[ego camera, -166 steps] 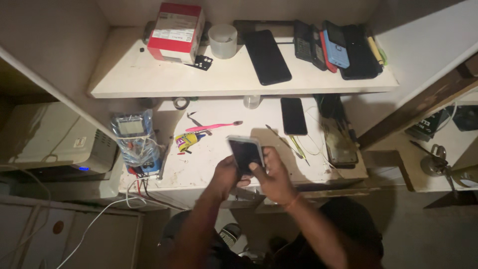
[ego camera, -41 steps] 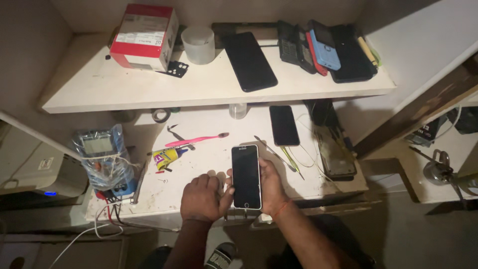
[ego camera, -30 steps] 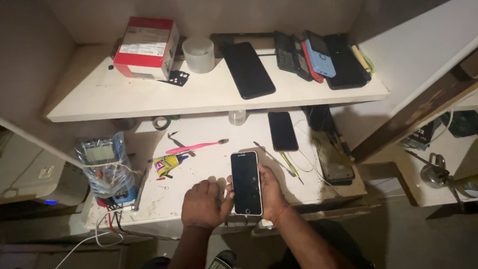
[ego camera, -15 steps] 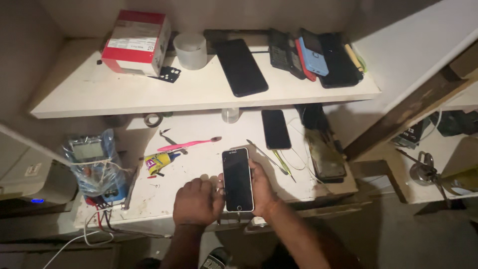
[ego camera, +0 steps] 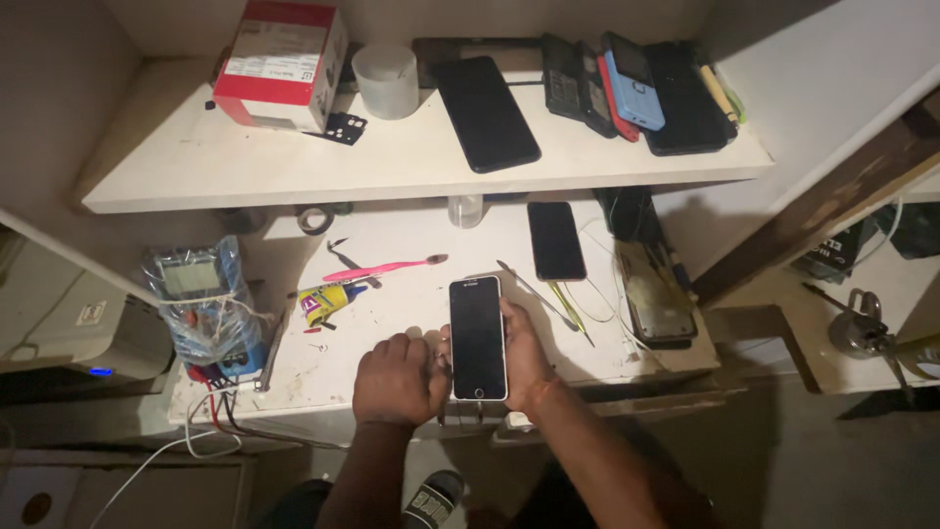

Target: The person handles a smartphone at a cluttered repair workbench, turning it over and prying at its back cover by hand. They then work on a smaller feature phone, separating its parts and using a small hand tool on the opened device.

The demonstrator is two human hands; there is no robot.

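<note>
A black smartphone (ego camera: 478, 336) with a dark screen lies face up in my right hand (ego camera: 527, 364), which cups it from beneath and along its right edge, just above the white worktop (ego camera: 392, 313). My left hand (ego camera: 397, 377) rests knuckles-up beside the phone's left edge, fingers curled, touching or nearly touching it. A pink toothbrush (ego camera: 387, 267) and a small yellow glue tube (ego camera: 328, 300) lie on the worktop beyond my left hand.
A wrapped multimeter (ego camera: 201, 304) with wires stands at the left. A second dark phone (ego camera: 555, 240) and a phone part (ego camera: 656, 304) lie to the right. The shelf (ego camera: 294, 162) above holds a red-and-white box (ego camera: 282, 64), a white cup (ego camera: 385, 80) and several phones.
Earlier both hands held the phone tilted in the air; now it is flat and low over the worktop, right hand under it, left hand beside it. The view shifted slightly.
</note>
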